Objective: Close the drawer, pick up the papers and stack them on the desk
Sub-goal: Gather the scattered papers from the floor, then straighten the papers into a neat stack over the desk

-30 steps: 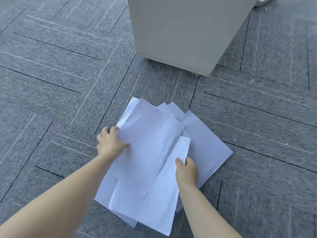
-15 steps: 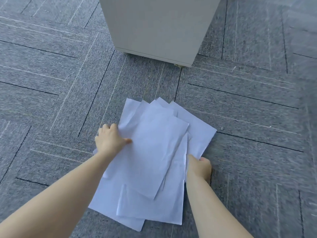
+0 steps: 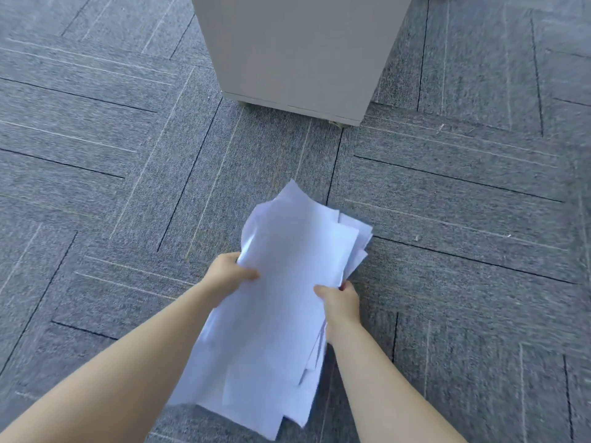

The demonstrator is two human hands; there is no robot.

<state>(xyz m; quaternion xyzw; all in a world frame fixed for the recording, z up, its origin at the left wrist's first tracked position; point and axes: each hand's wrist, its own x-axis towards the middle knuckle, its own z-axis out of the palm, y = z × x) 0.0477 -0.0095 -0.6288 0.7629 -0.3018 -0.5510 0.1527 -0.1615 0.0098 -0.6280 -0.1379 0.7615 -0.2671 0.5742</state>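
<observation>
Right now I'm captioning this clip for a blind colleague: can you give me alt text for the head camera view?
Two bare hands, left hand and right hand, grip a loose, uneven bundle of white papers by its sides over grey carpet tiles. A pale cabinet stands on the carpet just beyond.

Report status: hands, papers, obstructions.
Left hand and right hand both gripping the papers, one on each side. Sheets bunched, uneven. Cabinet ahead on the carpet, apart from the bundle.
</observation>
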